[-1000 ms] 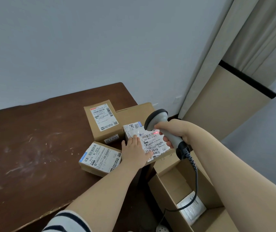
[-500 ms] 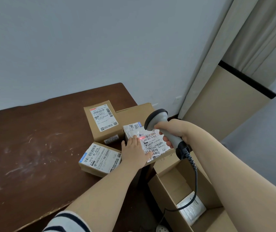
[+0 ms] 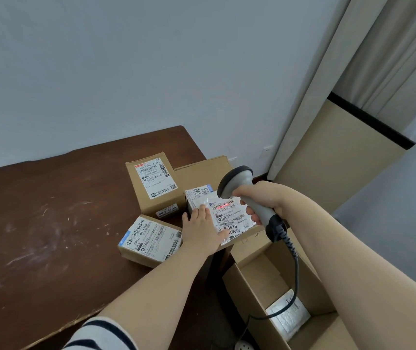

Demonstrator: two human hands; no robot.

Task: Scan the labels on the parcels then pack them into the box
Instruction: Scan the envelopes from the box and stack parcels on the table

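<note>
Left hand (image 3: 202,229) flat on parcel (image 3: 229,214); right hand (image 3: 261,198) grips scanner (image 3: 236,183); cartons (image 3: 155,190) crowd its left; box (image 3: 260,274) open below.

One head-worn wide-angle view looks forward and down, close over the table (image 3: 50,236) corner

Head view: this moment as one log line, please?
right hand: grips grey corded barcode scanner; red beam: on white plastic mailer; left hand: flat on mailer; open cardboard box: holds one packed parcel

A scuffed dark wooden table (image 3: 37,223) stands against a pale wall (image 3: 126,72) beside cream curtains (image 3: 353,72).
</note>
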